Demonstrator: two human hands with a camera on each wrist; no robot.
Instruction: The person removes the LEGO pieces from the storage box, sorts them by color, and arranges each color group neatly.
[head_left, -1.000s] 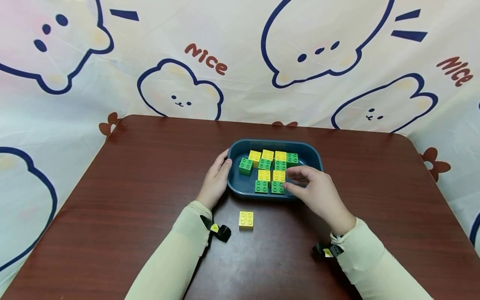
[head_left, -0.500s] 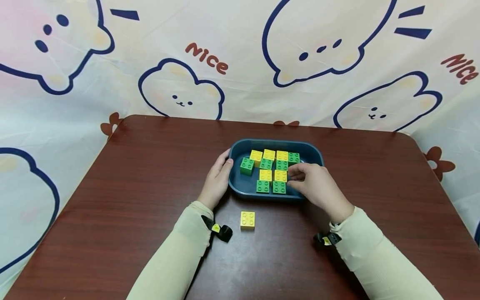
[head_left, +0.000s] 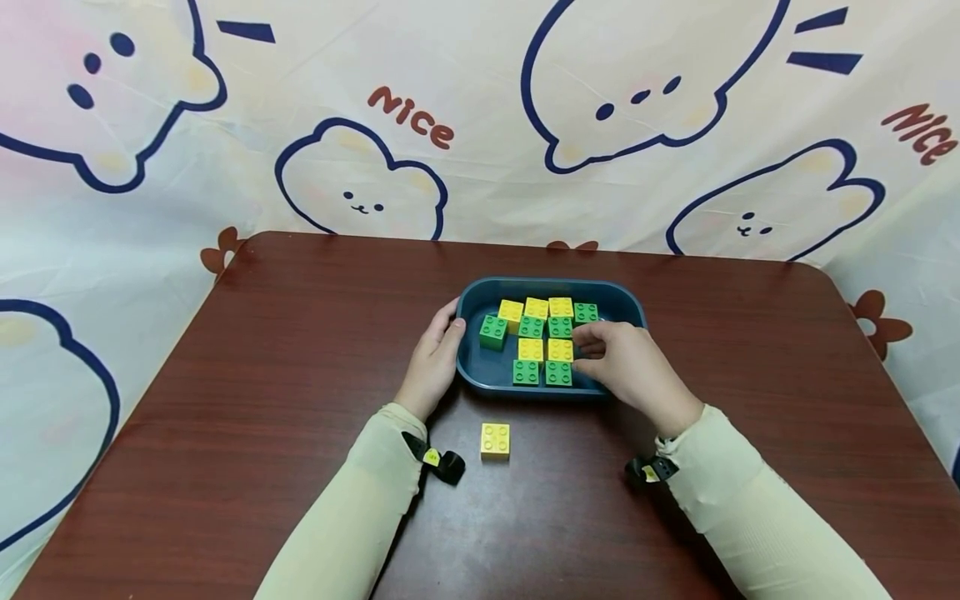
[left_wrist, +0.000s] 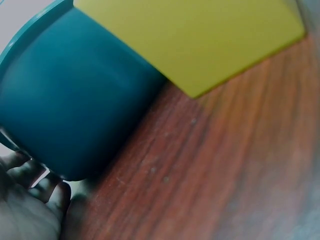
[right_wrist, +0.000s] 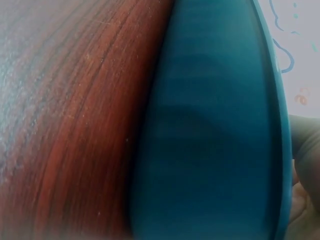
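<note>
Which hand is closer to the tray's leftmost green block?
Left. The left hand touches the tray just left of that green block; the right hand is farther right, past other blocks.

**Blue tray point(head_left: 480, 372), gripped at its left end by the left hand point(head_left: 429, 360)**

Flat on the table point(head_left: 360, 375); oblong, open-topped, round-cornered. Inside, studs up: three yellow bricks point(head_left: 536, 308) along the back, with two green bricks point(head_left: 532, 327) just in front, a slightly turned green brick point(head_left: 492, 332) at left and another green brick point(head_left: 586, 312) at right. Towards the front, two yellow bricks point(head_left: 530, 350) behind two green bricks point(head_left: 558, 373). At their right, fingertips of the right hand point(head_left: 630, 360), contact unclear. Outside, near the front wall, a lone four-stud yellow brick point(head_left: 495, 442), upright.
</note>
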